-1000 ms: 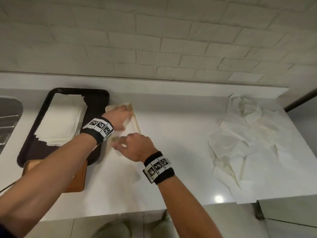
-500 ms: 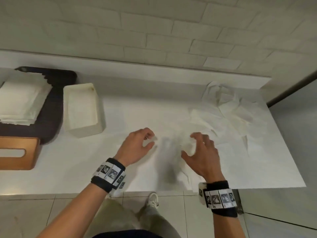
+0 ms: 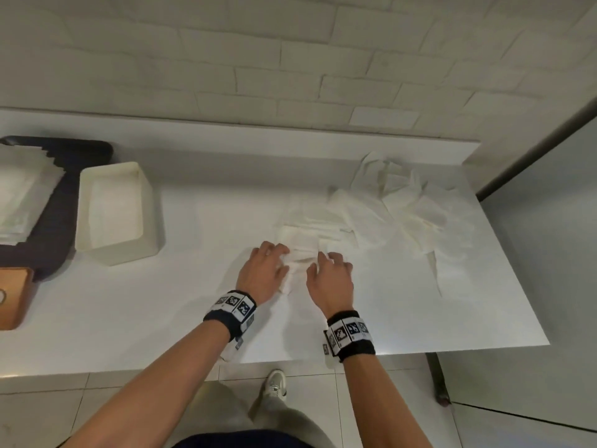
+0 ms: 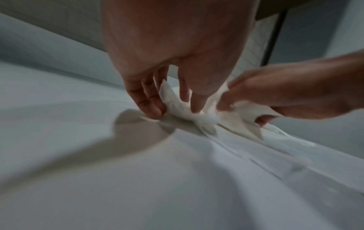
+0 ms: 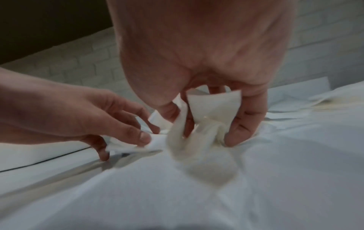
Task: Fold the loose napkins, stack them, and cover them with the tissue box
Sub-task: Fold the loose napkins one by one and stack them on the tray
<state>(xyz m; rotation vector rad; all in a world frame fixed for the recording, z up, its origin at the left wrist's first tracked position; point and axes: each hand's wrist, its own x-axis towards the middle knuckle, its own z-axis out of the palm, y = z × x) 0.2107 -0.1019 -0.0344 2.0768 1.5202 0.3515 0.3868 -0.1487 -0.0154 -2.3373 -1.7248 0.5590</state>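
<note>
A white napkin (image 3: 300, 245) lies crumpled on the white counter (image 3: 161, 302) in front of me, pulled off the pile of loose napkins (image 3: 407, 215) at the back right. My left hand (image 3: 274, 258) pinches its left part between thumb and fingers (image 4: 151, 107). My right hand (image 3: 326, 263) grips its right part, and a fold of napkin (image 5: 212, 109) stands up between thumb and fingers. The two hands are close together. The white tissue box (image 3: 113, 215) stands open side up at the left. Folded napkins (image 3: 22, 192) are stacked on the dark tray (image 3: 64, 218).
A brown wooden piece (image 3: 13, 295) lies at the left edge in front of the tray. A brick wall with a low ledge (image 3: 258, 140) backs the counter. The counter ends at the right near a grey panel (image 3: 533, 253). My shoe (image 3: 274, 383) shows below the front edge.
Both hands left the tissue box by the tray and moved right to the loose napkins. They drew one napkin toward the counter's middle and now both hold it.
</note>
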